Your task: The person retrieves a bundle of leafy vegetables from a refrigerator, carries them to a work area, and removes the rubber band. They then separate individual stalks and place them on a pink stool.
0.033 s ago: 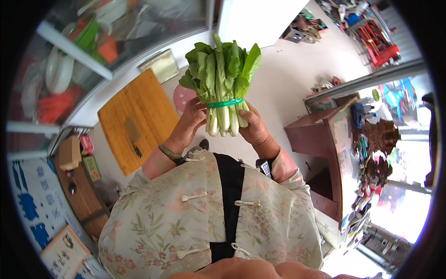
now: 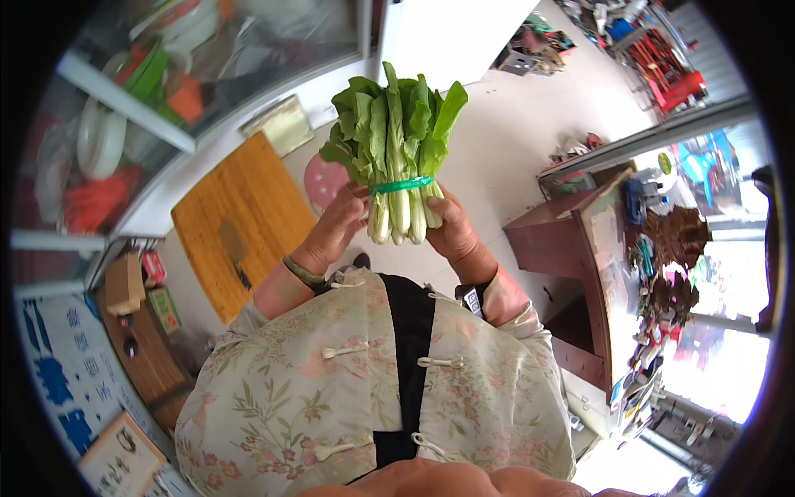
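Note:
A bunch of leafy greens [image 2: 400, 153] is held up in front of me, leaves upward and pale cut stems downward. A green band [image 2: 401, 185] wraps its stems. My left hand [image 2: 335, 222] grips the bunch from the left side, its fingers partly hidden behind the stems. On the right side my right hand [image 2: 451, 228] holds it too, the thumb pressed against the stems. A bangle [image 2: 304, 272] circles my left wrist, and a dark band with a pale label [image 2: 470, 300] is around my right wrist.
Below and left stands a wooden table [image 2: 236, 215], with a pink round stool [image 2: 325, 180] behind the greens. An open-fronted desk [image 2: 571, 248] loaded with goods is at the right. Glass-doored shelves [image 2: 124, 99] fill the upper left. A brown cabinet [image 2: 149, 356] carries boxes.
My view has shifted slightly, so the table and desk sit a little differently in it. Both hands keep the same hold on the greens.

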Demonstrator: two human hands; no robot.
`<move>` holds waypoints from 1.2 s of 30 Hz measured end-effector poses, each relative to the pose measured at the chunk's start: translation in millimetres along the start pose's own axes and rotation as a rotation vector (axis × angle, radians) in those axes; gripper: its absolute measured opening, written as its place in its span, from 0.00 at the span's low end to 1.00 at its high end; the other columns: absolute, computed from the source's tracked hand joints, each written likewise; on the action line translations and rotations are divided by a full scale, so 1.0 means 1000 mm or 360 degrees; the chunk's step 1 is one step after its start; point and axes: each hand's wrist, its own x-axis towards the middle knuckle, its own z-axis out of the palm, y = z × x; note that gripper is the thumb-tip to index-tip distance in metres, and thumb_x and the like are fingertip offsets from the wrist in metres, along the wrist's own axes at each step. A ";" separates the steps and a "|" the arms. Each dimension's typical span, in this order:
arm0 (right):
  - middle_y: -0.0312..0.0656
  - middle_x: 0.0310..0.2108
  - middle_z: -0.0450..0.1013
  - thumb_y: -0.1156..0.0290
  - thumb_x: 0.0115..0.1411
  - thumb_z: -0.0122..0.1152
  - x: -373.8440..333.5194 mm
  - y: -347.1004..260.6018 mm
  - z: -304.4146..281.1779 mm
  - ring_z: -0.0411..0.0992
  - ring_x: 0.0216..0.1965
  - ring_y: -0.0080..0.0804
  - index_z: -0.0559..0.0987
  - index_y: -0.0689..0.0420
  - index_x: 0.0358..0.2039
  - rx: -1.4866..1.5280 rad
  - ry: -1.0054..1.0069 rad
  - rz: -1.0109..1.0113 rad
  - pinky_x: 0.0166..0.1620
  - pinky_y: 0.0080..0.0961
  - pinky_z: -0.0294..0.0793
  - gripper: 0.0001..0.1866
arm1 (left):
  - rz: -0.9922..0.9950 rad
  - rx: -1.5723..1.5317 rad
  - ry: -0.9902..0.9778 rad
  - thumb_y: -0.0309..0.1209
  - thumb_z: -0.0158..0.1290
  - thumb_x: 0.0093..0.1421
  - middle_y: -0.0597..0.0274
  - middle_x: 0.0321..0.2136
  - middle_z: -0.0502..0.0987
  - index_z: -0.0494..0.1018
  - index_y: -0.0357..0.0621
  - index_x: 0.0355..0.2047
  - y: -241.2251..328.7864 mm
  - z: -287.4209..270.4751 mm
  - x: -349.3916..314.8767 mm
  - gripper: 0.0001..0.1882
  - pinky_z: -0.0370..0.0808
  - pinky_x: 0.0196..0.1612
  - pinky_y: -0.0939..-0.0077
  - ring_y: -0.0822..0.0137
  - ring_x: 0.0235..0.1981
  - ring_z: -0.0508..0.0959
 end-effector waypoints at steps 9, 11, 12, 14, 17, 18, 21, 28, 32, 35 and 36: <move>0.49 0.51 0.66 0.62 0.56 0.52 0.004 -0.063 -0.064 0.65 0.52 0.36 0.56 0.66 0.60 -0.0440 0.0444 -0.0109 0.55 0.29 0.64 0.35 | -0.0606 -0.0439 -0.0317 0.53 0.56 0.56 0.54 0.50 0.72 0.60 0.38 0.59 -0.029 0.025 0.130 0.40 0.74 0.52 0.67 0.63 0.48 0.75; 0.51 0.50 0.66 0.60 0.58 0.54 0.005 -0.089 -0.086 0.65 0.51 0.37 0.51 0.66 0.61 -0.0805 0.0540 -0.0169 0.55 0.29 0.63 0.38 | -0.0651 -0.0524 -0.0421 0.52 0.57 0.55 0.53 0.49 0.73 0.60 0.37 0.59 -0.039 0.034 0.164 0.40 0.74 0.52 0.67 0.62 0.48 0.75; 0.51 0.50 0.67 0.59 0.58 0.54 0.005 -0.098 -0.095 0.65 0.51 0.37 0.51 0.66 0.61 -0.0900 0.0536 -0.0200 0.55 0.29 0.63 0.38 | -0.0660 -0.0523 -0.0444 0.52 0.57 0.55 0.53 0.50 0.72 0.60 0.37 0.59 -0.043 0.036 0.179 0.40 0.74 0.52 0.67 0.62 0.48 0.75; 0.52 0.50 0.67 0.57 0.59 0.55 0.007 -0.127 -0.120 0.65 0.51 0.38 0.50 0.66 0.61 -0.1084 0.0511 -0.0257 0.55 0.30 0.64 0.39 | -0.0668 -0.0558 -0.0486 0.52 0.57 0.54 0.53 0.50 0.72 0.59 0.37 0.59 -0.051 0.048 0.217 0.41 0.74 0.52 0.66 0.61 0.49 0.75; 0.50 0.48 0.68 0.49 0.59 0.57 0.012 -0.177 -0.161 0.71 0.41 0.32 0.60 0.64 0.57 -0.1202 0.0516 -0.0353 0.47 0.29 0.70 0.37 | -0.0707 -0.0817 -0.0541 0.52 0.57 0.53 0.53 0.52 0.70 0.58 0.37 0.60 -0.059 0.075 0.275 0.43 0.70 0.56 0.69 0.61 0.52 0.73; 0.48 0.47 0.68 0.47 0.59 0.58 0.010 -0.196 -0.175 0.72 0.38 0.31 0.63 0.64 0.56 -0.1265 0.0555 -0.0305 0.45 0.29 0.71 0.36 | -0.0743 -0.0910 -0.0555 0.52 0.58 0.53 0.52 0.54 0.68 0.56 0.38 0.61 -0.060 0.086 0.292 0.44 0.70 0.56 0.68 0.60 0.53 0.72; 0.37 0.40 0.70 0.59 0.60 0.61 0.009 -0.243 -0.215 0.68 0.29 0.21 0.72 0.60 0.47 -0.1138 0.0692 -0.0530 0.36 0.22 0.69 0.21 | -0.0842 -0.1163 -0.0604 0.53 0.60 0.50 0.48 0.61 0.58 0.48 0.41 0.65 -0.067 0.121 0.343 0.51 0.69 0.58 0.63 0.54 0.56 0.68; 0.33 0.30 0.69 0.81 0.60 0.57 0.036 -0.312 -0.290 0.67 0.31 0.15 0.77 0.61 0.33 -0.1041 0.0754 -0.0937 0.35 0.16 0.68 0.03 | -0.0997 -0.1271 -0.0723 0.61 0.56 0.49 0.35 0.58 0.61 0.48 0.35 0.65 -0.079 0.167 0.445 0.55 0.72 0.55 0.49 0.44 0.54 0.70; 0.35 0.31 0.69 0.83 0.60 0.56 0.057 -0.346 -0.334 0.72 0.34 0.19 0.77 0.63 0.33 -0.0936 0.0725 -0.0961 0.37 0.19 0.72 0.03 | -0.1080 -0.1283 -0.0753 0.61 0.53 0.53 0.36 0.53 0.65 0.50 0.29 0.62 -0.090 0.184 0.510 0.52 0.76 0.51 0.51 0.45 0.50 0.73; 0.37 0.33 0.68 0.84 0.59 0.56 0.080 -0.375 -0.374 0.75 0.34 0.24 0.76 0.63 0.33 -0.0854 0.0684 -0.1026 0.37 0.19 0.73 0.04 | -0.1245 -0.1377 -0.0702 0.68 0.47 0.51 0.37 0.51 0.67 0.55 0.35 0.62 -0.107 0.188 0.569 0.53 0.75 0.47 0.48 0.46 0.47 0.73; 0.38 0.33 0.69 0.85 0.58 0.56 0.090 -0.387 -0.387 0.76 0.34 0.24 0.76 0.63 0.33 -0.0853 0.0695 -0.1034 0.36 0.19 0.74 0.04 | -0.1230 -0.1342 -0.0716 0.69 0.46 0.51 0.38 0.51 0.67 0.55 0.35 0.62 -0.111 0.189 0.591 0.53 0.75 0.46 0.49 0.46 0.47 0.73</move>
